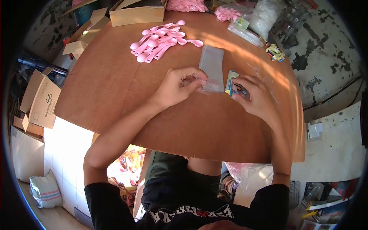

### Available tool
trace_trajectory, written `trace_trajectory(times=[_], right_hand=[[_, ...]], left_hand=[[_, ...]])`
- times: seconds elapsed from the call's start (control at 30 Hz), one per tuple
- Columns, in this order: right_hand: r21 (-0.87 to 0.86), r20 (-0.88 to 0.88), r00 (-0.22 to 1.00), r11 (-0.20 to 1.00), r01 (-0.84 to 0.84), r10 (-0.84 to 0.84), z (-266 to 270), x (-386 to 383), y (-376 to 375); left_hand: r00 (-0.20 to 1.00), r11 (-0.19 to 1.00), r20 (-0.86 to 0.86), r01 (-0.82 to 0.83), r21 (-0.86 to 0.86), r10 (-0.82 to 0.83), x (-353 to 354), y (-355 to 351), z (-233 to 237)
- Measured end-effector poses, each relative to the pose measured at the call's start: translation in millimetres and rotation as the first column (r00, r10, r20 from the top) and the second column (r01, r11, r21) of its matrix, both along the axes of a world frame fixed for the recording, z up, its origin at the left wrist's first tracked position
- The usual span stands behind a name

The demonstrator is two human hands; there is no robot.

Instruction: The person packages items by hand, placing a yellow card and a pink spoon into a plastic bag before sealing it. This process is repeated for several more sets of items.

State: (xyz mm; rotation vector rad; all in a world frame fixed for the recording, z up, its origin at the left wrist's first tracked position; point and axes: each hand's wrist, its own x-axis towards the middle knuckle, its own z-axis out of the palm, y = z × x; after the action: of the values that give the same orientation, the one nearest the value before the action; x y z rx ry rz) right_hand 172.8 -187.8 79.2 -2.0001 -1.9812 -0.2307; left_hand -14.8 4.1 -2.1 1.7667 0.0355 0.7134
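My left hand (179,85) is closed in a pinch at the near end of clear plastic bags (212,63), which lie flat on the brown table (172,126). The thin film between its thumb and finger is partly hidden. To the right, my right hand (256,95) has thumb and fingers around a small stack of printed cards (230,83), blue and yellow, next to the bags. Beyond my left hand lies a loose pile of pink plastic spoons (159,41).
An open cardboard box (137,15) and pink items (187,5) stand at the table's far edge. Plastic packs (245,32) and small yellow-blue pieces (275,53) lie far right. A printed carton (43,97) is off the left side.
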Motion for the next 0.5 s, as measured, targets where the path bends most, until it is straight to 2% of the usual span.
trace_trajectory(times=[0.07,0.13,0.17,0.23,0.3,0.37,0.4,0.47,0.5], right_hand=[[-0.045,-0.032,0.999,0.999,0.017,-0.019,-16,10,-13],[0.045,0.084,0.996,0.999,0.020,-0.024,-29,16,-22],[0.053,0.083,0.996,0.998,0.029,-0.034,-33,19,-24],[0.092,-0.132,0.990,0.994,0.060,-0.048,-37,20,-22],[0.112,-0.161,0.985,0.991,0.073,-0.054,-37,18,-24],[0.127,-0.192,0.980,0.989,0.082,-0.056,-37,15,-25],[0.127,-0.194,0.979,0.988,0.093,-0.067,-36,14,-26],[0.129,-0.200,0.977,0.986,0.106,-0.078,-38,12,-27],[0.146,-0.207,0.975,0.984,0.105,-0.074,-40,12,-27]], left_hand=[[1.000,0.991,0.009,-0.025,-0.135,0.027,2,-2,6],[0.999,0.989,-0.007,-0.047,-0.143,0.047,1,-3,14],[0.997,0.985,-0.027,-0.080,-0.156,0.076,0,-3,18],[0.997,0.983,-0.030,-0.072,-0.170,0.067,-9,-7,31],[0.997,0.981,-0.037,-0.069,-0.182,0.063,-17,-13,42],[0.996,0.967,0.072,-0.041,-0.252,0.061,-26,-21,49],[0.996,0.968,0.069,-0.040,-0.246,0.059,-31,-25,53],[0.990,0.948,0.045,-0.112,-0.299,0.131,-44,-35,56],[0.984,0.960,0.037,-0.160,-0.231,0.173,-50,-40,54]])
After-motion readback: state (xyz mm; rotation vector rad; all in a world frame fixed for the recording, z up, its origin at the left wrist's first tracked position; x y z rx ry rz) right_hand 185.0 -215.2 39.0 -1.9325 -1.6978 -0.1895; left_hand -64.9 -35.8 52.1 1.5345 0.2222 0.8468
